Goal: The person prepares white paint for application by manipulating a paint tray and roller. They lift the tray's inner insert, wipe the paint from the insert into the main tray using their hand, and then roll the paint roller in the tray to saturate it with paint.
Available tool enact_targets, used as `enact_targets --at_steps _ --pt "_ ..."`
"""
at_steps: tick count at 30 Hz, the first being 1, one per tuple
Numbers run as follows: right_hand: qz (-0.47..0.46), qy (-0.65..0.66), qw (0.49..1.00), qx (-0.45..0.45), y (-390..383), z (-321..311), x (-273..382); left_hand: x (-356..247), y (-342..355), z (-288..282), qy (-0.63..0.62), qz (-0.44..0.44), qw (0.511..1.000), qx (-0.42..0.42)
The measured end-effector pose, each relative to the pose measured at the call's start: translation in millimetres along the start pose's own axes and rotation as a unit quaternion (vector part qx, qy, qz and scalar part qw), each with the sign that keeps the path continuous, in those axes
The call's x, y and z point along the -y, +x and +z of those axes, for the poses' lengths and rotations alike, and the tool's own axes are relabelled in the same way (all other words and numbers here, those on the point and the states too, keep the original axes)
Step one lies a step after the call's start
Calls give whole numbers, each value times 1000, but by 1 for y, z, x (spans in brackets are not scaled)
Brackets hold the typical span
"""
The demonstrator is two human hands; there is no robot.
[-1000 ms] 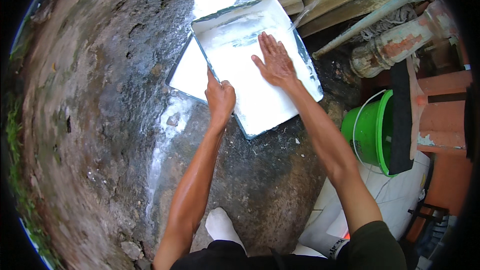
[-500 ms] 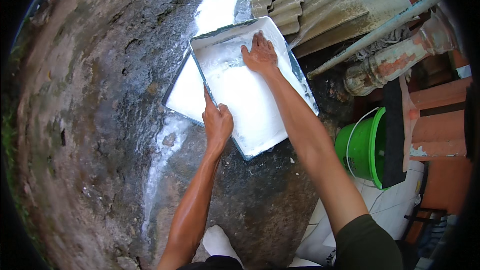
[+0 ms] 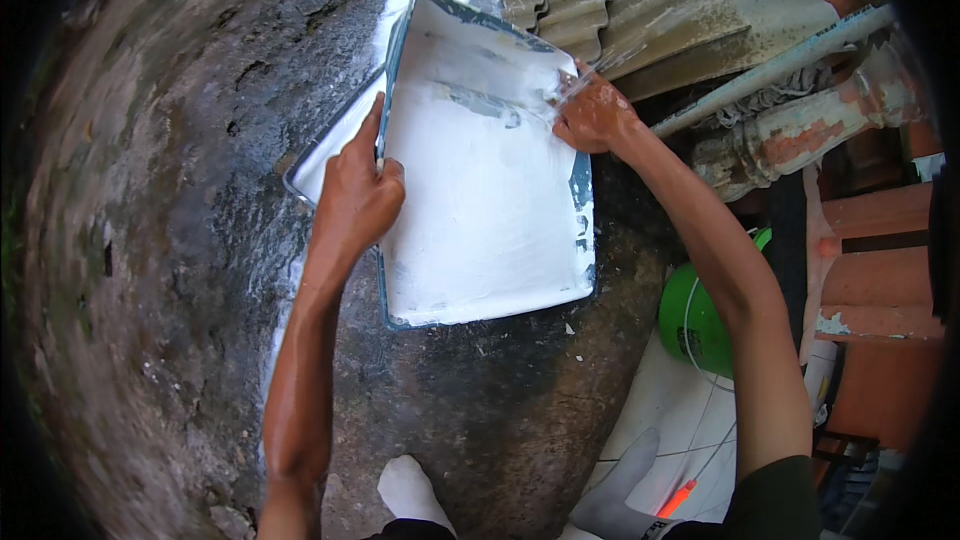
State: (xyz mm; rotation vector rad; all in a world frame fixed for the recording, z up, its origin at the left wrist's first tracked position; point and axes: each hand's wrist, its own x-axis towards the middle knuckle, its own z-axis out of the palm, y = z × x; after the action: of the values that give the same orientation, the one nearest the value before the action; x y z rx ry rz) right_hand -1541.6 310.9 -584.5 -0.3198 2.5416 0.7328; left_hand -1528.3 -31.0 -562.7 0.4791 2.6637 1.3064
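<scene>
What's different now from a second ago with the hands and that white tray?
The right hand slid from the middle of the paint tray up to its far right rim. The left hand still grips the left rim. The green bucket stayed put.

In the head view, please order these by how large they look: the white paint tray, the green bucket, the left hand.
1. white paint tray
2. green bucket, partly hidden by the right arm
3. left hand, nearer the camera, so unsure against the bucket
</scene>
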Motion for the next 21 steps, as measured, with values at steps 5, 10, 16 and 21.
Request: enact_targets --at_steps 5,10,16,21 --pt "61 27 993 -102 -5 10 26 -32 3 -10 -34 -24 999 -7" --pt "-66 112 983 -133 -28 6 17 -39 5 -29 -148 -59 987 -33" --pt "-7 94 981 -169 -17 -30 32 -66 5 -83 -40 27 998 -37" --pt "-144 155 951 -225 -6 -29 62 -65 11 -128 52 49 997 14"
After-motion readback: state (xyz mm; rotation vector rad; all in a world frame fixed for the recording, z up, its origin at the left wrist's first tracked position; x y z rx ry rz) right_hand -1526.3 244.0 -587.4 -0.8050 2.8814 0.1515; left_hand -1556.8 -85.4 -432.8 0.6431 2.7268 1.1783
